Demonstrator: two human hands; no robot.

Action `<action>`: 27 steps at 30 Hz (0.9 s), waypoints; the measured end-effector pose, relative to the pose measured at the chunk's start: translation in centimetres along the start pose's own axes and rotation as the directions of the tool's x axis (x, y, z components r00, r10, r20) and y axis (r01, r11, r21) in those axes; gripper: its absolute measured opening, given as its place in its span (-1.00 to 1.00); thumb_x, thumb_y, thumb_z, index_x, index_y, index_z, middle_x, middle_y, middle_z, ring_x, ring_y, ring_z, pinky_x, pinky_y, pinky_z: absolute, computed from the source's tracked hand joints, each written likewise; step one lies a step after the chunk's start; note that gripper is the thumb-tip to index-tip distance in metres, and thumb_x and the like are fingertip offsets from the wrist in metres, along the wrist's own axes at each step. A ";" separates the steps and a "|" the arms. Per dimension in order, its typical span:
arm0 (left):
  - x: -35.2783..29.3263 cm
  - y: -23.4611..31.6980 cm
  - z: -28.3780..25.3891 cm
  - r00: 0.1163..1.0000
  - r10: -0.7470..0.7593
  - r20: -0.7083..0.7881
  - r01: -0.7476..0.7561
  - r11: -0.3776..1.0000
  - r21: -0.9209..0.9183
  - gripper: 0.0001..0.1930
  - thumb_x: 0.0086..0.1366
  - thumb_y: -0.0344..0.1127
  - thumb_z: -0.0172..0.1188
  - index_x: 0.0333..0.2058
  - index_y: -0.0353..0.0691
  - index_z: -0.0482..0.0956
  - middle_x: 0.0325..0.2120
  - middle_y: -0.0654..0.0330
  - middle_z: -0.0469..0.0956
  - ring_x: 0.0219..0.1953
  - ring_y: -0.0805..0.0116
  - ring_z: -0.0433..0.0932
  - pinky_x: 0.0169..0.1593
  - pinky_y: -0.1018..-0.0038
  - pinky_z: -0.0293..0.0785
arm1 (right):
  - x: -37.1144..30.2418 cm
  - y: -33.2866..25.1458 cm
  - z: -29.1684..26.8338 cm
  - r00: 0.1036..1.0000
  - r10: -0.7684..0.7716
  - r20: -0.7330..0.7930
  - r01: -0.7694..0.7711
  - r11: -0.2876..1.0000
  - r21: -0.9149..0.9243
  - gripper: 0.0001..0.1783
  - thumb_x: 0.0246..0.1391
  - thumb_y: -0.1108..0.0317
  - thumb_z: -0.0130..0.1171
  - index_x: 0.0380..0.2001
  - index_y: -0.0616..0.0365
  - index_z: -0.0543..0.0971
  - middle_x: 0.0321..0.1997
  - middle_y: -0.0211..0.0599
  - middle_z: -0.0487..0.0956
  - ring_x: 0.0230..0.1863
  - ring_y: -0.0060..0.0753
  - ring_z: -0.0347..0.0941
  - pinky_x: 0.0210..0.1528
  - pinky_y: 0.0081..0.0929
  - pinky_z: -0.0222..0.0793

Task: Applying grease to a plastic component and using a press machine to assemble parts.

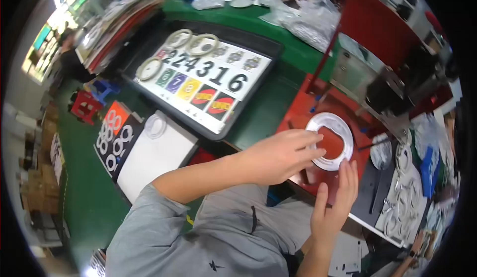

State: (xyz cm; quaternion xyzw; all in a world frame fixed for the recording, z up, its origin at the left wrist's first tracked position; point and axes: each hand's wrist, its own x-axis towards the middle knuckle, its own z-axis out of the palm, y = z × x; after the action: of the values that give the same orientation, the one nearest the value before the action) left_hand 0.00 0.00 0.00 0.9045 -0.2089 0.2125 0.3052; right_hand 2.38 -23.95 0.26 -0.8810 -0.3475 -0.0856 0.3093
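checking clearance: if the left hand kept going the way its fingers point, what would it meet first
Most likely the white ring: the left hand points right, fingertips already at its near edge on the red fixture.

We look down from a camera worn on the head. It is one wide, round view, so straight edges bend near the rim and the corners go dark. We face forward and down, tilted a bit, over a grey lap toward a red stand (318,108) and a green table (258,28). Our left hand (280,155) and right hand (335,202) are very close. The far table end looks small. There is only this one view.
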 end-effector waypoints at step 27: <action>-6.5 -26.5 -19.0 0.370 -0.912 -0.179 0.917 0.328 0.225 -0.68 0.11 -0.27 0.34 -0.18 -0.33 0.69 -0.47 0.09 0.71 -0.48 0.34 0.70 -0.33 0.42 0.62 | -5.5 -4.4 4.8 0.971 -0.097 0.220 -0.021 0.877 0.480 -0.95 0.11 0.48 0.35 -0.35 0.23 0.69 -0.25 -0.18 0.71 -0.26 -0.09 0.67 -0.20 -0.29 0.57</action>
State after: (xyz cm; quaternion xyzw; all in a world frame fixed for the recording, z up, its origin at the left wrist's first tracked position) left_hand 3.25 33.01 -1.84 0.8965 0.3710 0.0410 0.2388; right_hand -4.91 -21.66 -3.43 -0.7738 -0.4095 0.1029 0.4722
